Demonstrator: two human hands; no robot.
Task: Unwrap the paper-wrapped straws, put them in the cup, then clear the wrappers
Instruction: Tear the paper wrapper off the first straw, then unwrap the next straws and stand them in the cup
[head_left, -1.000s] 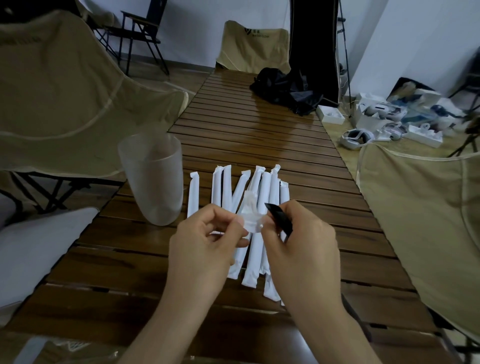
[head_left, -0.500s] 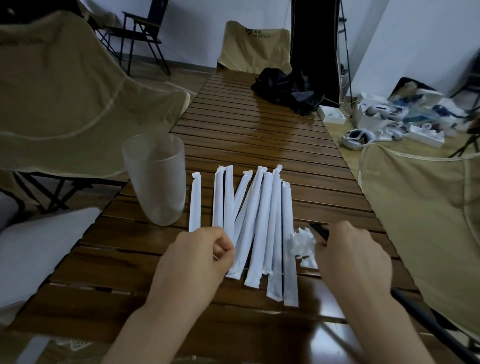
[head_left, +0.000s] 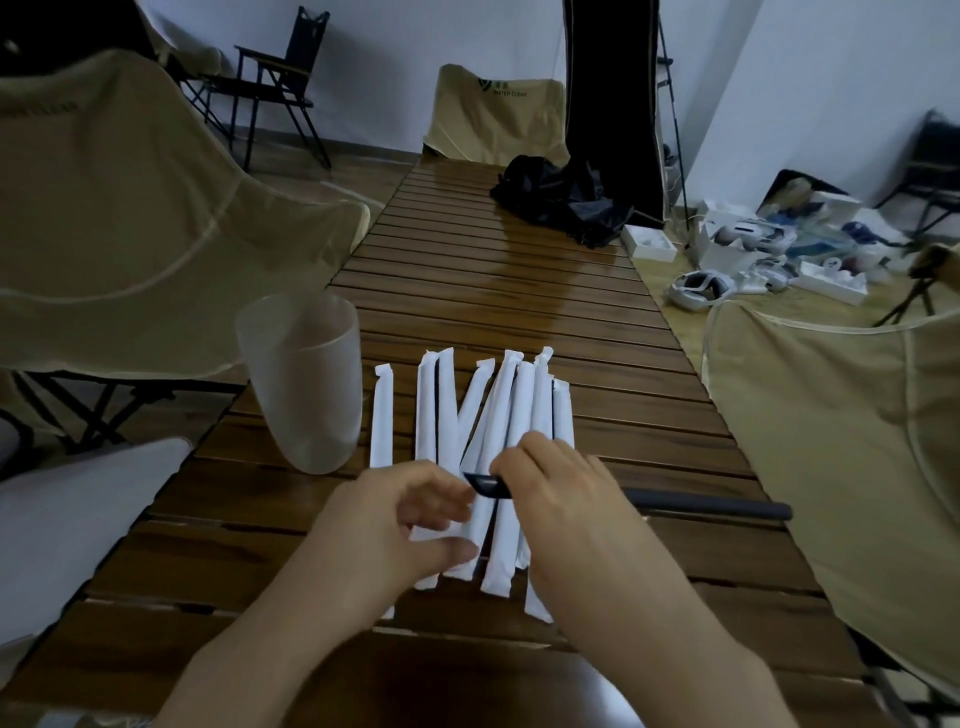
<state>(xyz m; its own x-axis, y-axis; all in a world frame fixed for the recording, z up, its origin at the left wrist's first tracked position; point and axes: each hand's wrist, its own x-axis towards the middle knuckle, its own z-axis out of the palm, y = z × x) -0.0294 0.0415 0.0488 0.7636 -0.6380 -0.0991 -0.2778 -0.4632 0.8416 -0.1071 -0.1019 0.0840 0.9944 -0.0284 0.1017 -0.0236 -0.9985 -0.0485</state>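
Several white paper-wrapped straws (head_left: 498, 415) lie side by side on the slatted wooden table (head_left: 519, 291). To their left stands a frosted translucent cup (head_left: 301, 384), upright with nothing in it. My right hand (head_left: 561, 499) grips a bare black straw (head_left: 706, 508) that lies level above the table. Its cut tip points left and its long end sticks out to the right. My left hand (head_left: 405, 519) hovers over the near ends of the wrapped straws with loosely curled fingers just left of the black tip, holding nothing. No loose wrapper shows.
Tan folding chairs stand at the left (head_left: 130, 234), far end (head_left: 493, 114) and right (head_left: 857, 467) of the table. A black bundle of cloth (head_left: 561, 202) sits on the far right of the table. White boxes and headsets (head_left: 753, 254) litter the floor at right.
The wrapper came off the black straw and lay crumpled by my right hand. That hand has moved back left with the bare straw; the crumpled wrapper is out of sight.
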